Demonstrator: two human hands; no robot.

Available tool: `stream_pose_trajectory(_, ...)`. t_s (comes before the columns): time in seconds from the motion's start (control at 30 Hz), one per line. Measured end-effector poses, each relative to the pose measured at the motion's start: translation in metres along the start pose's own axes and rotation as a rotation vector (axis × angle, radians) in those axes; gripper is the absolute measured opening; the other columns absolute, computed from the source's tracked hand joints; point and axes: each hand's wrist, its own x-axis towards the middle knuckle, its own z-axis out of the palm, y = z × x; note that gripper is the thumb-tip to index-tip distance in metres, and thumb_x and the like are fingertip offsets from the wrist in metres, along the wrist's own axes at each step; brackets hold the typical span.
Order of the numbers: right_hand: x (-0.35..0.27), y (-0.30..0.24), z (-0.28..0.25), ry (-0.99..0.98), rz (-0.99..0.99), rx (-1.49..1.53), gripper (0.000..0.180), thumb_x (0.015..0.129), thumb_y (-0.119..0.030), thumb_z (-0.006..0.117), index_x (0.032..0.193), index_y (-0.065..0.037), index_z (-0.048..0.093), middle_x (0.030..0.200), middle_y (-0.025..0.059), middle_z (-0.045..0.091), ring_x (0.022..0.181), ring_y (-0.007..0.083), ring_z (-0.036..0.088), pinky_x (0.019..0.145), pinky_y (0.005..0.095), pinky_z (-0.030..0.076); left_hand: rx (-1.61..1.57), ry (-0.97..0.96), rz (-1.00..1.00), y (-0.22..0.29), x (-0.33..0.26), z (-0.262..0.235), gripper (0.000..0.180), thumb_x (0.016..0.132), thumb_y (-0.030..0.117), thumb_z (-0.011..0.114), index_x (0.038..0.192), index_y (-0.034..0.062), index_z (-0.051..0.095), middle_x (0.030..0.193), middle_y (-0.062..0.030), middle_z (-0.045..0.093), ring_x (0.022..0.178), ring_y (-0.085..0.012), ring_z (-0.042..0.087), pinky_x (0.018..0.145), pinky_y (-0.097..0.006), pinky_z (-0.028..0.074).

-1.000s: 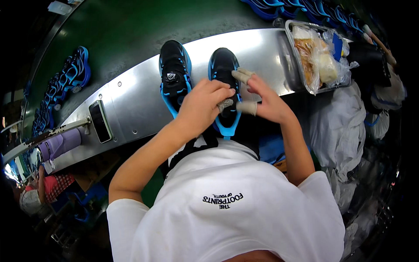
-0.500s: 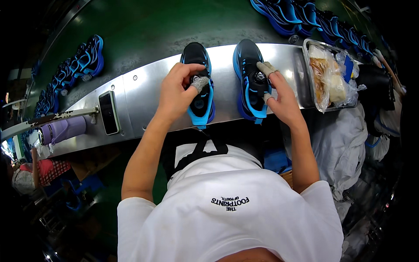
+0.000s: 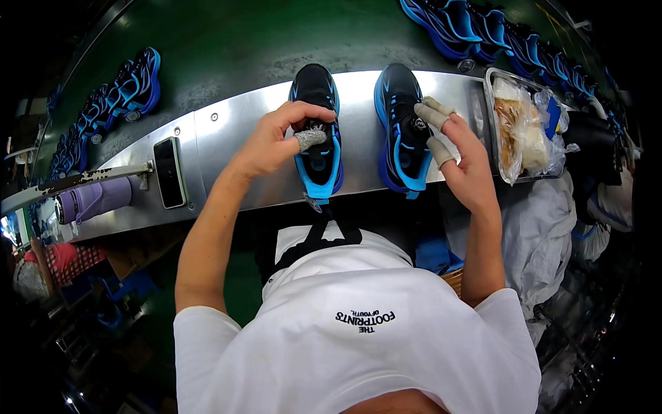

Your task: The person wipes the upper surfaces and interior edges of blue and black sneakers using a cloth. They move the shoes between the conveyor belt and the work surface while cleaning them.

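While my left hand [image 3: 276, 141] curls over the tongue of the left shoe [image 3: 317, 134], taped fingertip [image 3: 310, 138] pressed in at the opening, it's pinching that shoe's upper, not lifting it. My right hand [image 3: 463, 165] is loose, fingers spread, two taped fingers [image 3: 434, 117] resting on the side and tongue of the right shoe [image 3: 403, 131], no real grip. Both shoes sit toe-away on the steel shelf [image 3: 227, 145], side by side, a gap betw. them.

Progress, my guess: the pair's laid out & I'm partway through the tongue/collar area on both; neither looks set aside yet.

Count: 2 black-blue shoes at hand, 1 phone [image 3: 169, 172] flat on the shelf to the left, 1 purple bottle [image 3: 93, 200] further left, 1 metal tray [image 3: 491, 124] w/ bagged stuff on the right. More blue shoes in rows on the green belt [image 3: 227, 41] beyond, left [image 3: 117, 96] & right [image 3: 496, 31] – too overlapped to count.
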Motion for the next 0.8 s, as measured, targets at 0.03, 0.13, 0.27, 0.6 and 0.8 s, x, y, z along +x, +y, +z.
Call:
stream_pose_trajectory(0.03,0.005,0.0,0.002,0.032,-0.035,0.039,0.049,0.082,0.006,0.054,0.129,-0.005,0.058,0.128,0.0158,0.057,0.124,0.0302,0.053,0.107,0.0356,0.037,-0.001,-0.003,0.004,0.003,0.001,0.002,0.043,0.079,0.006,0.073,0.12,0.0057,0.062,0.101,-0.0009,0.058,0.088,-0.0113,0.051,0.077,-0.025,0.042)
stream_pose_trajectory(0.13,0.012,-0.029,0.031,0.023,-0.018,0.152,0.04,0.085,0.002,0.057,0.125,-0.003,0.06,0.117,0.015,0.062,0.112,0.0294,0.06,0.098,0.0336,0.044,0.155,0.193,0.041,0.011,-0.002,0.024,0.042,0.077,0.008,0.074,0.117,0.0054,0.063,0.101,-0.0017,0.057,0.087,-0.0121,0.051,0.077,-0.026,0.043)
stream_pose_trajectory(0.27,0.019,-0.044,0.063,-0.033,-0.024,0.208,0.042,0.086,-0.001,0.058,0.129,-0.004,0.057,0.112,0.0157,0.061,0.106,0.0315,0.06,0.092,0.0343,0.046,0.115,0.394,-0.011,-0.001,0.001,0.031,0.04,0.073,0.016,0.079,0.109,0.0053,0.065,0.099,-0.0033,0.058,0.087,-0.0152,0.057,0.077,-0.029,0.047)
stream_pose_trajectory(0.6,0.051,-0.032,0.084,-0.062,0.06,0.335,0.043,0.087,-0.01,0.065,0.13,-0.009,0.059,0.113,0.0114,0.064,0.097,0.024,0.061,0.087,0.0321,0.048,-0.073,0.199,0.174,-0.022,-0.009,0.013,0.03,0.085,0.008,0.069,0.115,0.0053,0.066,0.104,-0.0036,0.062,0.091,-0.0114,0.059,0.08,-0.025,0.046)
stream_pose_trajectory(0.8,0.069,-0.03,0.096,-0.199,0.023,0.253,0.048,0.084,-0.009,0.067,0.13,-0.013,0.06,0.114,0.0093,0.065,0.106,0.027,0.055,0.093,0.0363,0.046,-0.245,0.649,-0.109,-0.003,-0.056,0.045,0.021,0.095,0.014,0.059,0.11,-0.0011,0.063,0.096,-0.0117,0.068,0.073,-0.0142,0.063,0.063,-0.023,0.049)
